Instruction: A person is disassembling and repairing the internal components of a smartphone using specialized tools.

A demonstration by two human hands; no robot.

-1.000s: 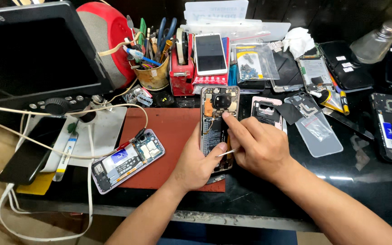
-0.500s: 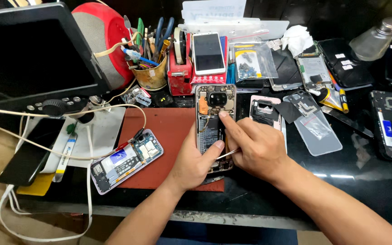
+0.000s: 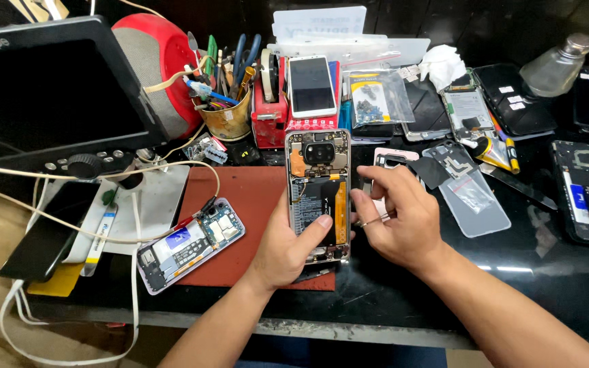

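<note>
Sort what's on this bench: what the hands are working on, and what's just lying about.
In hand:
- opened phone, gripped by left hand
- tweezers, pinched in right hand

Lying about:
- second opened phone
- tool cup
- white phone
- parts bag

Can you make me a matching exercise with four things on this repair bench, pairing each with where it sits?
1. opened phone
2. second opened phone
3. white phone
4. tool cup

A. leaning on the red holder at the back
B. lying on the red mat, left side
C. held in the left hand
D. beside the red round object

Pairs: 1-C, 2-B, 3-A, 4-D
</note>
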